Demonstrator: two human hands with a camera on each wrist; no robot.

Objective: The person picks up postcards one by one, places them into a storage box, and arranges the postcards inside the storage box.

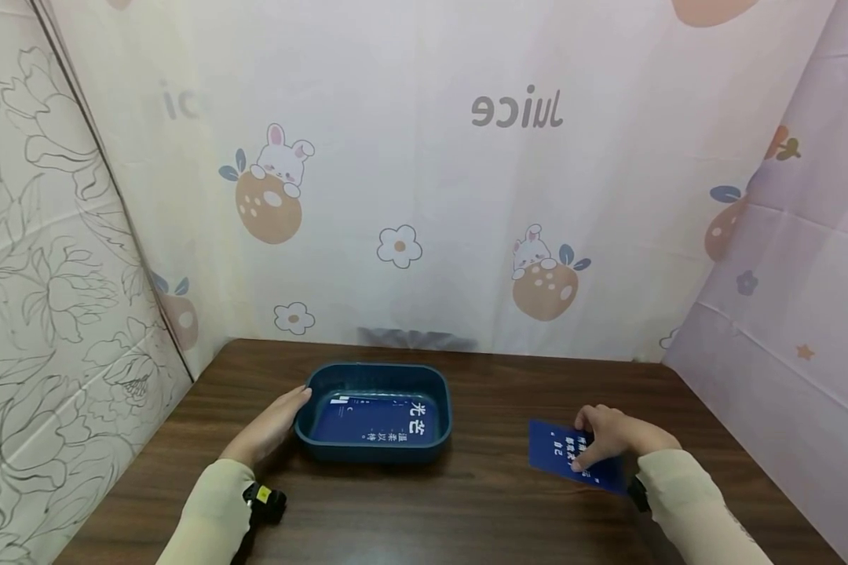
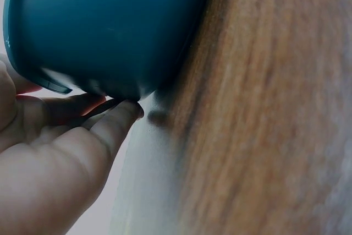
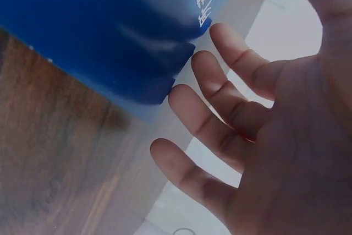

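Note:
A dark teal rectangular bin (image 1: 373,453) stands on the table in the head view, and a blue card (image 1: 374,420) with white characters lies in it. My left hand (image 1: 272,428) touches the bin's left side. In the left wrist view its fingers (image 2: 118,125) lie against the outer wall of the bin (image 2: 115,26). To the right, my right hand (image 1: 611,435) holds another blue card (image 1: 547,446) with white printing, thumb toward the near side and fingers at the far edge. The right wrist view shows spread fingertips (image 3: 184,100) along this card's edge (image 3: 99,31); the thumb is not clearly seen there.
The brown wood-grain table (image 1: 480,502) runs back to a pale curtain (image 1: 424,180) printed with rabbits and fruit. More patterned cloth (image 1: 49,275) hangs on the left side, and a lilac cloth (image 1: 805,314) on the right. A small black device (image 1: 268,502) sits at the left wrist.

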